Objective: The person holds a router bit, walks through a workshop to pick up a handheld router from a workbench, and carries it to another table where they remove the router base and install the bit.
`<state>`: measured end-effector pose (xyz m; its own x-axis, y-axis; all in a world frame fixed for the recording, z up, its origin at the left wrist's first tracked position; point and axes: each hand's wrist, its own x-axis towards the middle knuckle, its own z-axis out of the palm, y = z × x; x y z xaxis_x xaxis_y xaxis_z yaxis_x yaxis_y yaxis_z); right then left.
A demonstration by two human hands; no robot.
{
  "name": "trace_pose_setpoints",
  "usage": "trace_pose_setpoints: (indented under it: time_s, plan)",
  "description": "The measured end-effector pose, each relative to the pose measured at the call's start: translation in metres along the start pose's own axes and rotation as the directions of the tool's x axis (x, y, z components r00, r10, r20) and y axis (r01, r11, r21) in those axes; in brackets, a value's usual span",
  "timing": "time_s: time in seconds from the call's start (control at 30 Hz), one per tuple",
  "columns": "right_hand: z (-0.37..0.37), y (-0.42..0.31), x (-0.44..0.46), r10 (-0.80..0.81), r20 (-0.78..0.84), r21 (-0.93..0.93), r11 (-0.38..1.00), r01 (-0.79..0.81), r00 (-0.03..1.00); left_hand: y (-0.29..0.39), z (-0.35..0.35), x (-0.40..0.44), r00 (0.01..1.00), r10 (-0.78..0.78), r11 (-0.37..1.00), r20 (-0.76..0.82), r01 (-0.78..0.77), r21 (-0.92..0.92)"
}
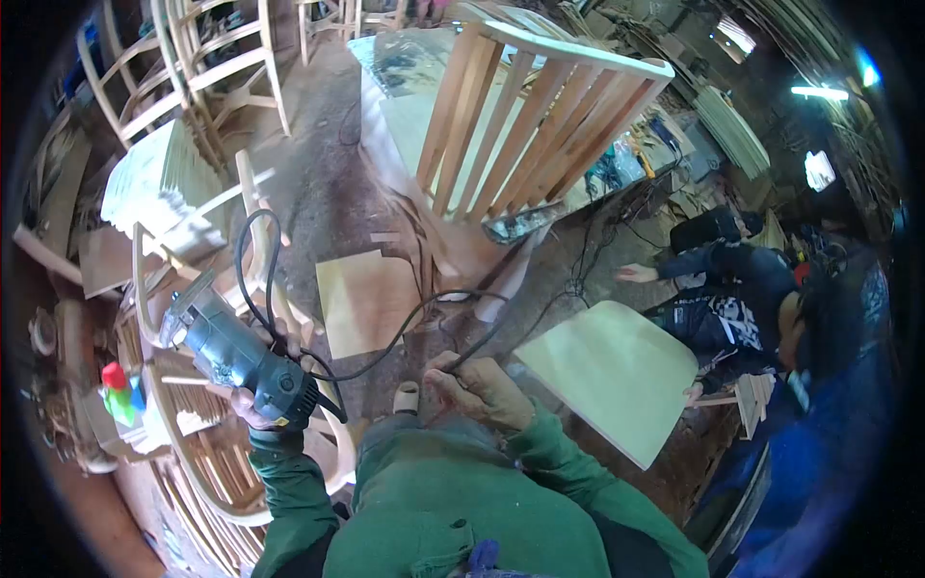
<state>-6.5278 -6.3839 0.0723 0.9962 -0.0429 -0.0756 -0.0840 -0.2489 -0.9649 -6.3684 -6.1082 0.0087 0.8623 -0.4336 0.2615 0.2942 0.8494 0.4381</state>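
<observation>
My left hand (252, 408) is wrapped round the body of a trim router (236, 354), a dark blue-green power tool held to my left with its base tilted up and away from me. A black power cord (424, 304) loops up beside the tool, then runs across in front of me. The fingers of my right hand (482, 393) are closed on this cord near my waist. Behind the router stand curved wooden chair frames (183, 424). On the floor ahead lies a thin light-wood panel (364, 301).
A slatted wooden piece (540, 120) stands upright on a covered worktable (395, 106). At right, a crouching person (723, 308) has a hand on a pale rounded board (617, 376). Stacked wood pieces (159, 183) and chair frames (226, 67) fill the left. Cables (578, 279) trail over the floor.
</observation>
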Motion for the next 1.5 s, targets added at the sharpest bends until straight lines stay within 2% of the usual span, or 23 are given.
trace_pose_setpoints:
  time_s: [0.07,0.1,0.13,0.23,0.27,0.37,0.4,0.5,0.6,0.63,0.67,0.7,0.73,0.77,0.83,0.87,0.97,1.0,1.1,1.2,1.3,1.4,1.5]
  plan:
    - [-0.011,-0.002,0.03,0.057,0.02,-0.034,0.998,-0.056,0.998,0.005,-0.009,0.027,0.999,0.038,0.996,0.018,-0.039,0.078]
    - [-0.017,-0.005,0.046,0.008,0.044,-0.066,0.998,-0.005,0.999,0.009,-0.009,0.039,0.999,0.051,0.993,0.012,-0.052,0.102]
    - [-0.022,-0.009,0.06,-0.039,0.075,-0.096,0.994,0.046,0.996,0.014,-0.01,0.047,0.996,0.047,0.996,-0.078,-0.04,0.084]
    - [-0.027,-0.01,0.1,-0.127,0.154,-0.105,0.984,0.143,0.98,0.016,-0.013,0.067,0.992,0.075,0.997,-0.102,-0.072,0.034]
    - [-0.03,-0.012,0.114,-0.138,0.193,-0.14,0.976,0.166,0.971,0.021,-0.014,0.072,0.997,0.018,1.0,-0.073,-0.017,0.017]
    - [-0.033,-0.013,0.151,-0.128,0.292,-0.136,0.975,0.173,0.948,0.022,-0.026,0.094,0.998,0.06,0.982,-0.005,-0.058,0.178]
    - [-0.032,-0.013,0.163,-0.112,0.325,-0.113,0.981,0.156,0.939,0.023,-0.024,0.098,0.996,0.059,0.979,-0.073,-0.044,0.201]
    - [-0.035,-0.017,0.205,-0.215,0.368,-0.106,0.957,0.27,0.905,0.019,-0.036,0.119,0.987,0.067,0.98,-0.143,-0.039,0.193]
    - [-0.047,-0.013,0.25,-0.103,0.415,-0.214,0.955,0.207,0.904,0.014,-0.057,0.16,0.989,0.012,0.982,-0.145,0.016,0.188]
    - [-0.051,-0.012,0.266,-0.108,0.406,-0.151,0.971,0.183,0.908,0.013,-0.057,0.18,0.99,-0.02,0.982,-0.138,0.045,0.183]
    - [-0.054,-0.012,0.281,-0.111,0.396,-0.085,0.984,0.157,0.911,0.009,-0.053,0.198,0.975,0.03,0.974,-0.218,0.021,0.226]
    - [-0.06,-0.004,0.298,-0.085,0.382,-0.092,0.987,0.13,0.92,0.009,-0.06,0.22,0.979,-0.039,0.971,-0.201,0.084,0.223]
    - [-0.065,0.002,0.315,-0.059,0.368,-0.099,0.99,0.102,0.928,0.005,-0.064,0.246,0.983,-0.026,0.984,-0.184,0.057,0.169]
    - [-0.072,0.003,0.333,-0.005,0.39,0.022,1.0,-0.004,0.921,-0.004,-0.067,0.269,0.985,-0.026,0.993,-0.173,0.045,0.107]
    - [-0.081,-0.008,0.361,0.085,0.435,0.272,0.937,-0.221,0.896,-0.006,-0.066,0.311,0.983,-0.109,0.99,-0.15,0.121,0.071]
    - [-0.089,-0.016,0.377,-0.019,0.353,0.048,0.999,0.003,0.935,-0.008,-0.068,0.34,0.985,-0.124,0.99,-0.12,0.132,0.057]
    - [-0.112,-0.046,0.409,0.205,0.345,-0.007,0.976,-0.216,0.916,-0.012,-0.063,0.401,0.977,-0.183,0.979,-0.109,0.191,0.071]
    - [-0.12,-0.052,0.419,0.203,0.332,-0.129,0.977,-0.169,0.921,-0.013,-0.068,0.421,0.975,-0.214,0.974,-0.052,0.217,0.062]
    - [-0.133,-0.058,0.431,0.276,0.221,-0.12,0.959,-0.255,0.935,-0.019,-0.069,0.47,0.962,-0.272,0.962,0.024,0.271,0.039]
    - [-0.137,-0.037,0.434,0.238,0.184,0.024,0.969,-0.246,0.954,-0.029,-0.058,0.517,0.941,-0.333,0.942,0.055,0.33,0.052]
    - [-0.131,-0.026,0.439,0.28,0.06,0.162,0.944,-0.286,0.958,-0.041,-0.051,0.565,0.907,-0.405,0.914,0.113,0.402,0.048]
    - [-0.127,-0.023,0.449,0.255,-0.119,0.313,0.927,-0.208,0.96,-0.055,-0.041,0.604,0.882,-0.441,0.897,0.167,0.438,0.055]
    - [-0.128,-0.022,0.465,0.239,-0.223,0.233,0.954,-0.186,0.945,-0.068,-0.047,0.641,0.845,-0.476,0.878,0.243,0.472,0.08]
